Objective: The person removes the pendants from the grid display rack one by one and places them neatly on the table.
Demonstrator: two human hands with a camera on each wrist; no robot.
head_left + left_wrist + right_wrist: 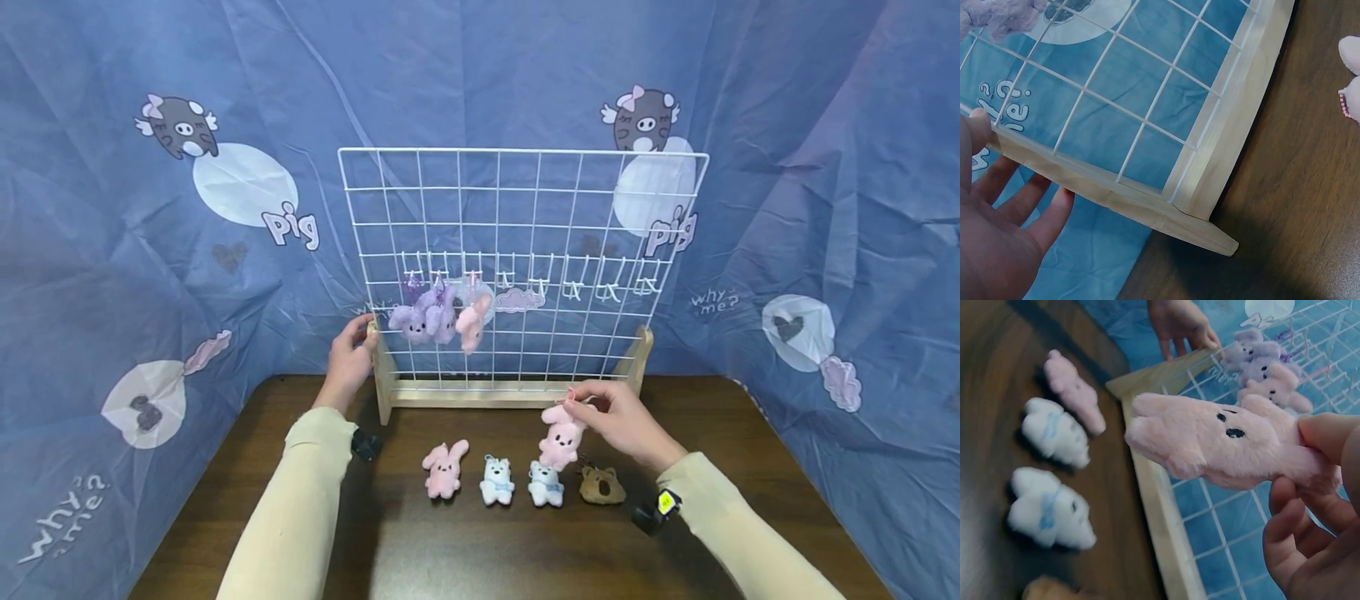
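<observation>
My right hand (pixel 621 419) pinches a pink bunny plush keychain (pixel 561 443) near its ears and pink loop, raised in front of the rack's wooden base (pixel 480 398). In the right wrist view the bunny (pixel 1204 440) lies sideways, its face showing and its ears between thumb and fingers. My left hand (pixel 349 360) grips the left wooden upright (pixel 383 375) of the white wire grid rack (pixel 525 152), thumb on one side and fingers beneath in the left wrist view. Two purple bunny plushes (pixel 410 323) and a pink bunny plush (pixel 472 325) hang from hooks at the grid's left.
On the brown table (pixel 465 558) lie another pink bunny plush (pixel 442 475), two white bear plushes (pixel 497 485) with blue scarves, and a brown plush (pixel 602 488) in a row. Several bare white hooks (pixel 572 290) stick out along the grid's right side. Blue printed cloth (pixel 465 75) surrounds the table.
</observation>
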